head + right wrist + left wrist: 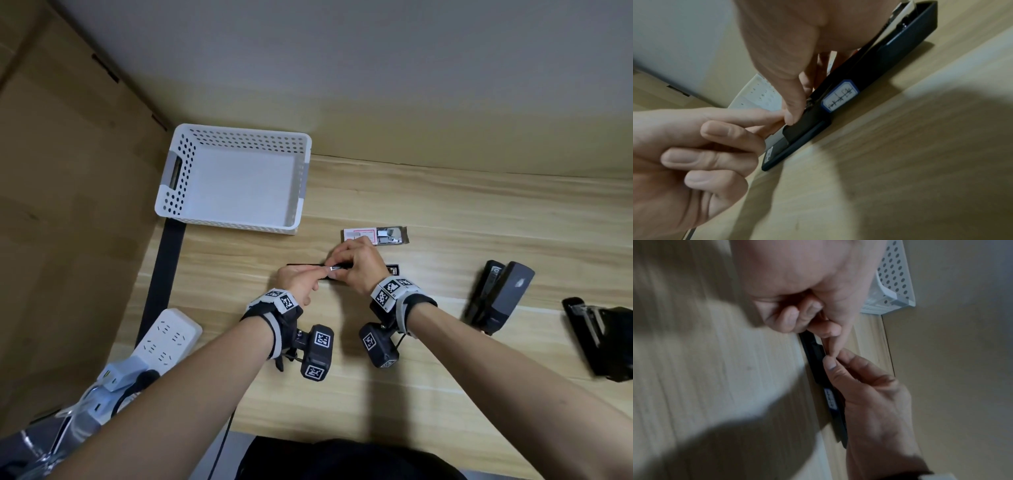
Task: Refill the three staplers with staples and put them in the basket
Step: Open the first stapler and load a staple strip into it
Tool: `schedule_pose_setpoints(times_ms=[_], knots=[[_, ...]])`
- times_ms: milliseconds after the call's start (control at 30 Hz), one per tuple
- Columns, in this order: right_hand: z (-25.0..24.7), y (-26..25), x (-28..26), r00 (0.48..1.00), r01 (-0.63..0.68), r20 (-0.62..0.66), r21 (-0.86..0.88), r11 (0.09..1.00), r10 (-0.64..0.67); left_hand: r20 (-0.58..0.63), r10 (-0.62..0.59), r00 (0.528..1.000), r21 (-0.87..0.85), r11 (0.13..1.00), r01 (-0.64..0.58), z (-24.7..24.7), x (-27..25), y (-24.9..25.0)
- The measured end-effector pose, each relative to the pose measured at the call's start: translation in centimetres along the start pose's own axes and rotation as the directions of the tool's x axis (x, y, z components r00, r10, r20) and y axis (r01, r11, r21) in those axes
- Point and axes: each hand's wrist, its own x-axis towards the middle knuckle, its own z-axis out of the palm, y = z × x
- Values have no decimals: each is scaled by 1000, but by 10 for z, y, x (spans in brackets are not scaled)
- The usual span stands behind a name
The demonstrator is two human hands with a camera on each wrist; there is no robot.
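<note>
Both forearms reach away from me over the worktop (394,383). At their ends my left hand (301,281) and right hand (356,267) meet fingertip to fingertip over a black stapler (840,104) lying flat beneath them. Left thumb and forefinger pinch a small silver strip of staples (334,269), the other left fingers curled in; the right hand's thumb and fingers close on the stapler's opened top, a white label (840,95) on its side. Just beyond the right hand lies the staple box (375,235), open. Well right of that hand two more staplers (496,298) (599,339) lie opened. Beyond the left hand, further off, stands the white basket (181,171).
</note>
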Motion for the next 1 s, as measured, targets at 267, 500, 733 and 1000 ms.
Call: schedule_pose_setpoints(times_ms=[267, 500, 733, 1000], knots=[[-10, 8, -5, 997, -17, 70, 4, 1000, 17, 60, 15, 998, -71, 997, -11, -3, 0, -1], [-17, -5, -18, 998, 36, -52, 14, 999, -35, 119, 53, 991, -65, 997, -45, -10, -7, 5], [-15, -20, -23, 996, 85, -19, -68, 994, -86, 152, 60, 986, 26, 998, -65, -21, -11, 5], [-9, -19, -23, 990, 39, -124, -169, 985, -61, -98, 212, 972, 107, 974, -202, -28, -14, 10]])
